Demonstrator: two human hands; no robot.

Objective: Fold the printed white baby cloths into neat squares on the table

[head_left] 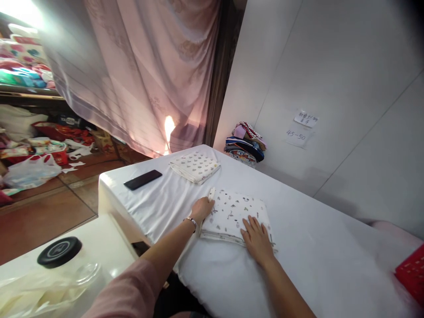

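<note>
A folded white patterned cloth (232, 211) lies on the white-covered table (308, 247). My right hand (256, 238) rests flat on its near right corner, fingers stretched out and slightly apart. My left hand (202, 208) sits at the cloth's left edge, fingers curled down against the fold; a watch is on that wrist. A second folded patterned cloth (195, 166) lies farther back on the table, apart from both hands. A black phone (143, 179) lies to the left of it.
A pile of colourful folded fabrics (245, 144) sits against the wall behind the table. A round black lid (59, 251) and clear plastic lie on a lower white surface at near left. A red basket (412, 274) is at the right edge. Bags clutter the floor at left.
</note>
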